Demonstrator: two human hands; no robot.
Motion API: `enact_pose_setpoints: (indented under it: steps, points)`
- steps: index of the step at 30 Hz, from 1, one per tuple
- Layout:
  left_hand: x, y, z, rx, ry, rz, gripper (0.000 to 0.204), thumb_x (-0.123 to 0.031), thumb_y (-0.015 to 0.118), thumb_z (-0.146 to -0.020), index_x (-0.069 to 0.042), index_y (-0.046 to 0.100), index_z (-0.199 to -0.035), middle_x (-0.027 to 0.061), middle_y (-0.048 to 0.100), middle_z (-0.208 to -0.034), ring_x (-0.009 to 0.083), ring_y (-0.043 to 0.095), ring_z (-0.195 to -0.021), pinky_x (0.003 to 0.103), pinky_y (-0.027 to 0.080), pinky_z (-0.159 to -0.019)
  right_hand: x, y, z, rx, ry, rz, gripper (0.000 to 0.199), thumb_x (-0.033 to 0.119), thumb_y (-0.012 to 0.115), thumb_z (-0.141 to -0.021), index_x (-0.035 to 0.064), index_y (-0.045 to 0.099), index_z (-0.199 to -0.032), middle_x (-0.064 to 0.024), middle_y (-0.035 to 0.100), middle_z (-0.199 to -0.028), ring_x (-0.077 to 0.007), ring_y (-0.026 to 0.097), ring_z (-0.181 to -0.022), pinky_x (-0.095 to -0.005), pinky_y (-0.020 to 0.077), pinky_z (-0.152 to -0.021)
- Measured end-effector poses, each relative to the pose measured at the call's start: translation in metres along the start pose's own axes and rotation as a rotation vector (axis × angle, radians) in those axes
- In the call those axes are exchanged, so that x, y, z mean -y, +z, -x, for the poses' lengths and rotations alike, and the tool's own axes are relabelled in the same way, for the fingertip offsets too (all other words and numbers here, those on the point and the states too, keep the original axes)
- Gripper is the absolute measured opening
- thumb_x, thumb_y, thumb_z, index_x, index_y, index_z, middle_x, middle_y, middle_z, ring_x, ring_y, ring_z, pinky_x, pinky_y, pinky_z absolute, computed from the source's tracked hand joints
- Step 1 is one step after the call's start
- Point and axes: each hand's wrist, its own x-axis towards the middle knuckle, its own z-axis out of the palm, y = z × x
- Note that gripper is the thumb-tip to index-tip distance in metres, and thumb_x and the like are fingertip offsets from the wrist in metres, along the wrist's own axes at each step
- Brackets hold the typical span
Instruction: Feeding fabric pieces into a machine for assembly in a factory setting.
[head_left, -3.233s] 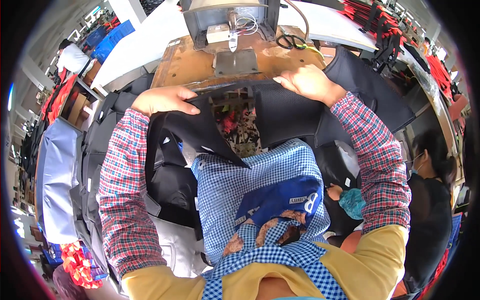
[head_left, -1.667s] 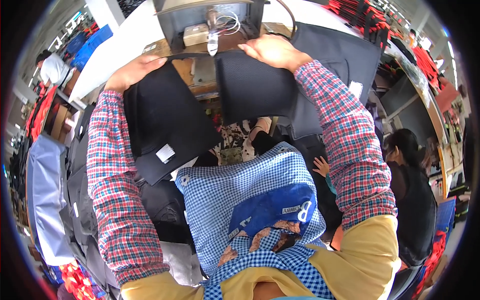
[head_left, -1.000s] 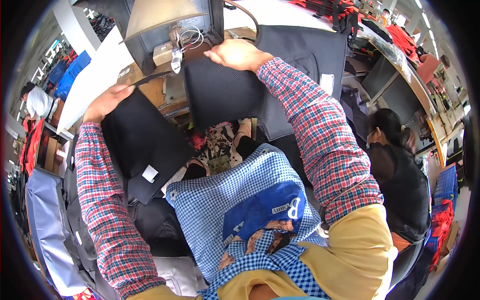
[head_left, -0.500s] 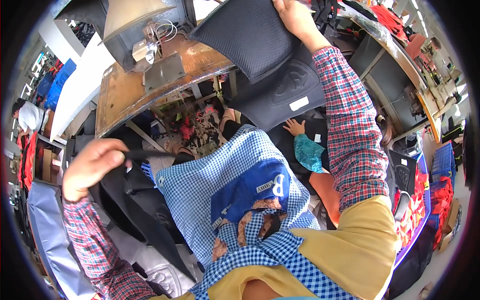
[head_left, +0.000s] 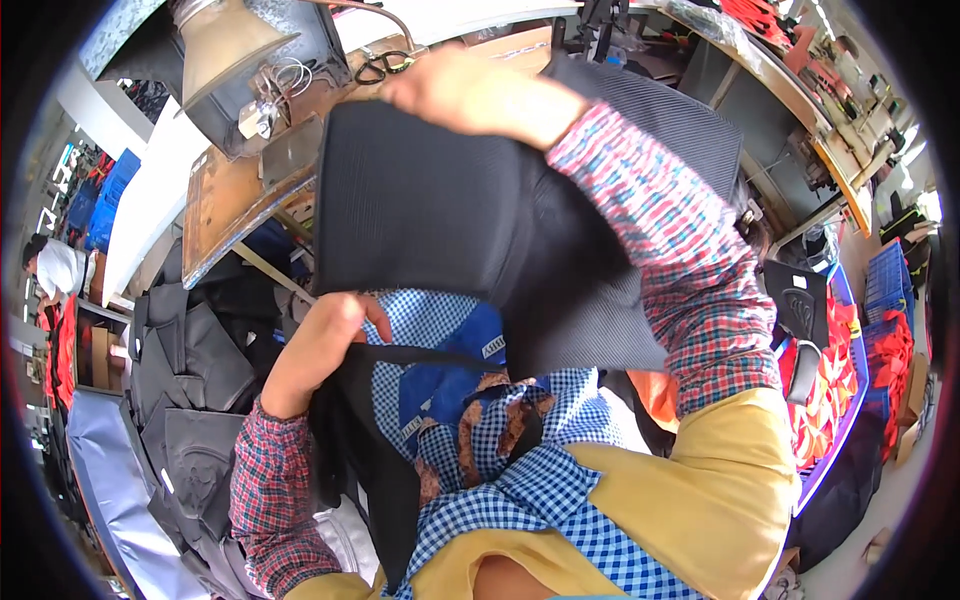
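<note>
A large black padded fabric panel (head_left: 415, 190) stands up in front of me, over my lap. My right hand (head_left: 490, 95) is closed over its top edge, fingers bent and a little smeared by motion. Low at the panel's left corner, my left hand (head_left: 325, 335) is closed on a black fabric strip (head_left: 420, 357). That strip runs to the right under the panel, and dark cloth hangs below the hand. Behind my right forearm spreads a black mesh-textured sheet (head_left: 690, 115); whether it joins the panel, I cannot tell. A blue checked apron (head_left: 390, 310) covers my lap.
A worn wooden machine table (head_left: 215, 215) stands at the far left, with black-handled scissors (head_left: 383, 66) lying beyond the panel. Dark cut pieces (head_left: 200, 460) are piled at my left. On the right, a purple-rimmed bin (head_left: 848, 420) holds red-orange pieces. A person (head_left: 55, 265) is at far left.
My right hand has swung left and now grips the black panel's top edge. My left hand has moved right and down with the strip. Another person's teal-sleeved hand is now hidden.
</note>
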Motion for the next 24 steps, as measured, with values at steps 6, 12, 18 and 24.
enact_pose_setpoints:
  steps: [6,12,18,24]
  points:
    - [0.038,0.022,0.038,-0.332,-0.625,0.175,0.056,-0.047,0.049,-0.098,-0.004,0.059,-0.064,0.0,0.054,-0.055,0.0059,0.046,-0.046,0.02,0.035,-0.047,0.012,0.14,0.037,-0.087,0.081,-0.262,0.037,0.035,0.053,-0.094,0.001,0.066,-0.089,-0.0215,0.065,-0.073,-0.0388,0.065,-0.076,-0.049,0.0518,-0.074]
    - [0.078,0.036,0.073,-0.334,-0.859,0.09,0.057,-0.044,0.054,-0.097,-0.006,0.055,-0.055,-0.0021,0.048,-0.05,0.006,0.043,-0.047,0.023,0.031,-0.048,0.04,0.238,0.14,-0.266,0.131,-0.028,0.047,0.036,0.058,-0.09,0.003,0.056,-0.123,-0.0158,0.051,-0.133,-0.0325,0.045,-0.127,-0.0519,0.0342,-0.102]
    - [0.091,0.042,0.081,-0.291,-0.866,-0.04,0.058,-0.045,0.054,-0.097,-0.006,0.054,-0.053,-0.0031,0.045,-0.049,0.006,0.042,-0.048,0.023,0.029,-0.048,0.022,0.234,0.21,-0.018,0.186,0.063,0.056,0.041,0.052,-0.093,0.0034,0.05,-0.135,-0.0131,0.043,-0.144,-0.033,0.033,-0.139,-0.0568,0.0237,-0.111]
    - [0.087,0.046,0.079,-0.326,-0.914,-0.097,0.06,-0.046,0.054,-0.096,-0.004,0.052,-0.053,-0.0029,0.045,-0.05,0.0067,0.041,-0.05,0.024,0.031,-0.051,0.012,0.228,0.209,-0.027,0.279,-0.009,0.059,0.045,0.05,-0.094,0.0041,0.048,-0.137,-0.0124,0.041,-0.146,-0.0324,0.031,-0.14,-0.0554,0.0253,-0.111]
